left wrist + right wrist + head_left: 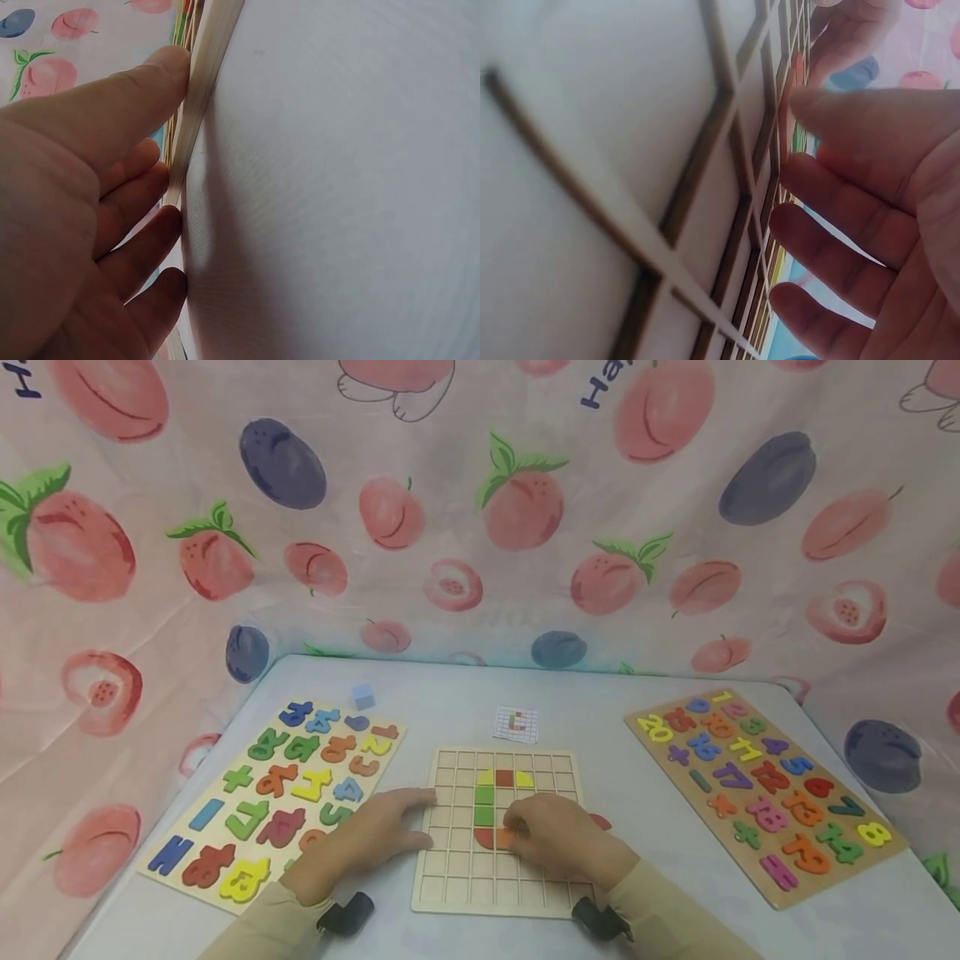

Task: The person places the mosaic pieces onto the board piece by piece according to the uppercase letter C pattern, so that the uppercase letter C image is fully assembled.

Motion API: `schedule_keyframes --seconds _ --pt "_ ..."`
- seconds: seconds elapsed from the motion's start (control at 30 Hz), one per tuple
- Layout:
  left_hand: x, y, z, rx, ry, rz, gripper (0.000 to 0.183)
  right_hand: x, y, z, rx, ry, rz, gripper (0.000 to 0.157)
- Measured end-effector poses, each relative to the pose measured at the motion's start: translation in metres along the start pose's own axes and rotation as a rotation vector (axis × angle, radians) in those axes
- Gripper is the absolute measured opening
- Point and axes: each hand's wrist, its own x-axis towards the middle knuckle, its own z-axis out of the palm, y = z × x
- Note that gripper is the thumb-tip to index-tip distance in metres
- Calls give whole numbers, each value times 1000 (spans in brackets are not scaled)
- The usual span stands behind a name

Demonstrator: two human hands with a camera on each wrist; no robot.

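A wooden grid board [455,890] lies flat, with colored tiles set in its cells. Yellow corner tiles flank a dark red square [505,778]; two green squares [484,795] run down the left, above a red rounded tile [483,837]. Beside that red tile, my right hand [551,831] pinches an orange tile [504,839] with thumb and fingertips, low at its cell. The hand covers part of the grid. My left hand [386,827] rests at the board's left edge, thumb and loosely bent fingertips touching the side [196,97].
Behind the board lies a small pattern card [517,723]. Number boards stand at left [217,806] and right [693,810], filled with colored numerals. A pale blue cube [363,697] sits at the back left. Past the right hand, a red piece [600,821] shows partly.
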Motion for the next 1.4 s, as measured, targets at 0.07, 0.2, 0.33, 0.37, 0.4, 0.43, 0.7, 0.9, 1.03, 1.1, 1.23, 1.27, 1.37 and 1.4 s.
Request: schedule_keyframes --seconds 0.07,0.2,0.33,0.37,0.4,0.43,0.7,0.9,1.03,1.1,1.23,1.27,1.37,1.4 --pt "0 -1 0 0 -6 -6 55 -1 2 0 26 -9 39 22" --pt "0 -1 0 3 -9 -13 55 -4 8 -2 83 -4 130 29" --pt "0 -1 1 6 -4 -8 55 -8 15 -8 115 29 189 33" --pt "0 -1 1 9 -1 -7 55 -9 17 -10 118 36 203 33" --pt "0 -1 1 10 1 -7 55 -11 20 -12 115 39 218 34" --pt "0 -1 1 14 3 -5 54 -14 22 -14 117 42 229 34" --pt "-1 0 1 15 8 -5 55 -35 48 -25 165 76 277 37" --pt "-1 1 0 14 5 -12 55 -46 68 -25 113 86 277 36" --pt "0 0 0 12 5 -9 55 -51 73 -26 102 76 310 35" --pt "0 0 0 11 4 -7 55 -53 75 -27 105 67 325 36" --pt "1 -1 0 10 2 -14 56 -56 78 -27 125 45 352 38" --pt "0 -1 0 11 0 -15 56 -56 79 -27 130 42 355 39" --pt "0 -1 1 15 1 -13 56 -58 81 -26 125 44 339 39" --pt "0 -1 1 17 0 -11 56 -58 81 -26 120 48 336 38"
